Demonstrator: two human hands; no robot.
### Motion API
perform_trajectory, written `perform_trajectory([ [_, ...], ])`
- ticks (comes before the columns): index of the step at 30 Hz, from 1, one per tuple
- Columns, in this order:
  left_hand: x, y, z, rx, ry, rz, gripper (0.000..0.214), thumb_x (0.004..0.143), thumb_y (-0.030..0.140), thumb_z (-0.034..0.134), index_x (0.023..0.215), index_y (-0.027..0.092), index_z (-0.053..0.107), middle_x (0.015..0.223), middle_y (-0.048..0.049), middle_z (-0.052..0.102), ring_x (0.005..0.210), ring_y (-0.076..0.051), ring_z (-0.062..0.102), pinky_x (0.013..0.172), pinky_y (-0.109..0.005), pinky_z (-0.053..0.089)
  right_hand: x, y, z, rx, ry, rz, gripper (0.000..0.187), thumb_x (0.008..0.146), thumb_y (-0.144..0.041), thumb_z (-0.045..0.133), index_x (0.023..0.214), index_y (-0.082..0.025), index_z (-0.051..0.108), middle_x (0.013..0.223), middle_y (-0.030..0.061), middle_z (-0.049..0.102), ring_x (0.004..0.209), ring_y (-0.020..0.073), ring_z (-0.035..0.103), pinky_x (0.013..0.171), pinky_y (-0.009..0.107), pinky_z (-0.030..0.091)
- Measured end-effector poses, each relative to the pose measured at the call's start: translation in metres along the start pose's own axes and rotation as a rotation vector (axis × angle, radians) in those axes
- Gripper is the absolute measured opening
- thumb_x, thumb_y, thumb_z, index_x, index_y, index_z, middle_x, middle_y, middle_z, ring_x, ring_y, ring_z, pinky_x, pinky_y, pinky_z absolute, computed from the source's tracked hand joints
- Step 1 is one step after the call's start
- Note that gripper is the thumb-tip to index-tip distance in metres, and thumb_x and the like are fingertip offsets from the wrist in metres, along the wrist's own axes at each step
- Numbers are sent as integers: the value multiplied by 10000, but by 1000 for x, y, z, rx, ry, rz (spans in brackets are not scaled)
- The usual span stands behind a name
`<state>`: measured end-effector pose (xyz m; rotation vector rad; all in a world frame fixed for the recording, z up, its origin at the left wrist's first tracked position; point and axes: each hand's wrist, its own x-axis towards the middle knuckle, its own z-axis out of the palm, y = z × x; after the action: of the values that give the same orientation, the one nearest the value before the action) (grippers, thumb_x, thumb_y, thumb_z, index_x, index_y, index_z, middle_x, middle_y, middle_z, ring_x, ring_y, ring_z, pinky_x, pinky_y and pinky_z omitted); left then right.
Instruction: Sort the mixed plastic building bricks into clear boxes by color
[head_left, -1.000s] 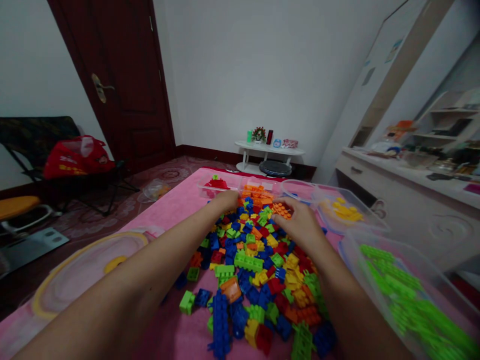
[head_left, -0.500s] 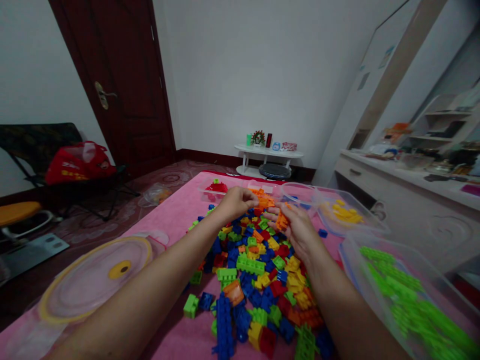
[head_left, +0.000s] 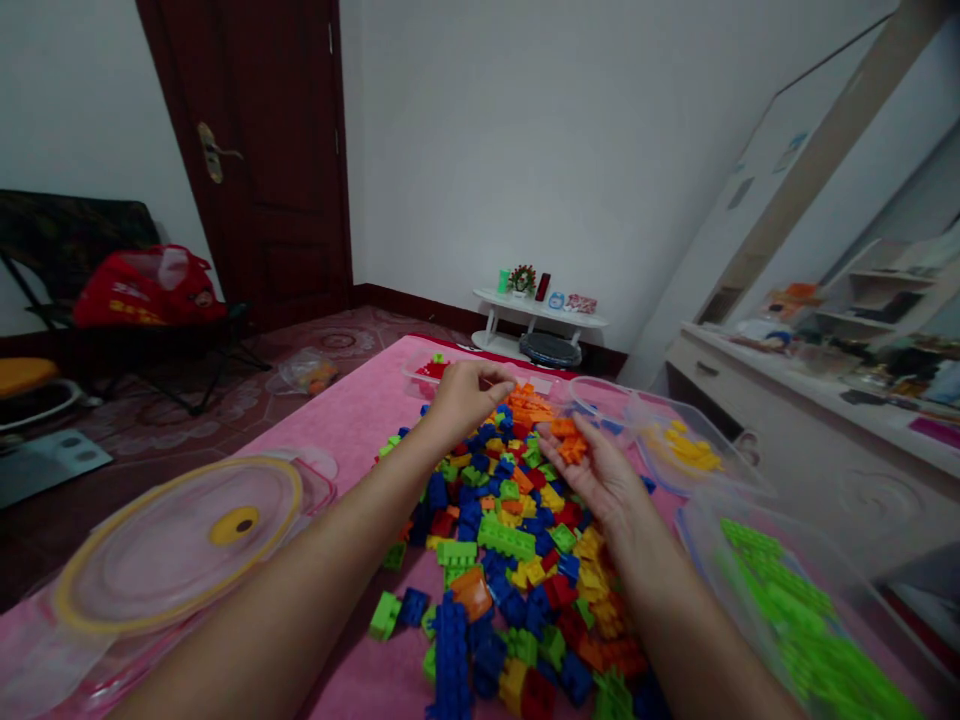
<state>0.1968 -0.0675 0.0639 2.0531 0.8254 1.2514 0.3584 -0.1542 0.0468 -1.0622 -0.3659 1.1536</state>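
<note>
Over the far end of a heap of mixed toy building bricks [head_left: 502, 540], my left hand [head_left: 469, 400] has its thumb and fingertips together in a pinch. What they hold, if anything, is too small to make out. Just beyond those fingertips lie orange bricks [head_left: 529, 402], in what looks like a clear box. My right hand [head_left: 600, 475] is turned palm inward to the right of the heap, its fingers cupped round a few orange building bricks [head_left: 568, 440]. The heap mixes blue, green, yellow, red and orange bricks on a pink cloth [head_left: 360, 400].
On the right stand clear boxes of green bricks [head_left: 817, 620] and yellow bricks [head_left: 688, 447]. A clear box with red bricks [head_left: 429, 369] is at the far left. Yellow-rimmed round lids [head_left: 180, 540] lie on the cloth's left side. A white dresser [head_left: 780, 420] stands at right.
The view has shifted slightly. The orange bricks in my right hand show more openly, with the palm turned up a little. My left hand stays pinched near the orange bricks.
</note>
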Motion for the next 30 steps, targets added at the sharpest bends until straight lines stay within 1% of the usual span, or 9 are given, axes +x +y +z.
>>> perform_trajectory([
  [3,5,-4,-13,-30,97,-29,175,752,232,597,826,120,710,798,-68,720,727,-157,648,663,-247,483,31,-24,17,-17,58,-10,136,907,-216,401,849,-184,520,662,25,628,658,136,650,583,252,566],
  [7,5,-4,-20,36,91,-42,152,750,211,593,805,129,709,788,-63,719,712,-152,644,654,-245,483,69,-50,41,-131,54,-18,237,915,-379,386,895,-183,518,725,35,610,654,148,626,566,283,542],
  [10,3,-6,-21,105,65,-20,150,758,207,579,783,139,711,772,-53,718,697,-144,637,656,-243,476,78,-51,46,-277,187,-34,349,846,-503,476,963,-180,534,863,79,617,773,182,628,591,307,531],
  [12,3,-8,-21,144,45,-15,156,758,207,576,782,142,716,770,-52,718,698,-145,634,648,-240,469,72,-43,41,-388,269,-122,362,785,-499,570,959,-181,555,925,92,618,829,187,622,603,286,519],
  [15,2,-11,-19,181,-5,-19,167,752,198,575,805,142,724,772,-54,718,690,-145,630,620,-232,454,49,-26,25,-521,72,-277,282,702,-370,676,903,-181,613,978,75,642,861,175,624,643,250,506],
  [18,-1,-14,-11,185,-139,-24,168,722,178,601,823,137,729,762,-53,716,674,-143,626,602,-223,445,22,-14,3,-748,-161,-349,295,626,-317,716,877,-169,668,925,61,673,795,171,625,639,253,500],
  [23,-10,-14,4,137,-399,0,181,683,167,627,823,131,737,729,-38,711,638,-134,613,577,-206,434,0,-4,-25,-1238,-263,-449,196,608,-187,631,792,-160,692,574,-16,602,522,116,517,510,229,400],
  [27,-17,-10,10,157,-527,10,199,685,166,608,832,127,736,700,-31,706,591,-124,591,530,-193,407,-4,8,-25,-1482,-388,-480,293,575,-115,629,843,-205,706,630,-23,616,544,118,520,520,225,363],
  [30,-19,-9,11,176,-557,42,204,694,176,595,835,136,738,746,-36,715,628,-130,604,564,-196,416,-10,14,-17,-1630,-365,-604,255,588,-121,628,798,-235,718,694,-11,644,604,132,535,554,235,349],
])
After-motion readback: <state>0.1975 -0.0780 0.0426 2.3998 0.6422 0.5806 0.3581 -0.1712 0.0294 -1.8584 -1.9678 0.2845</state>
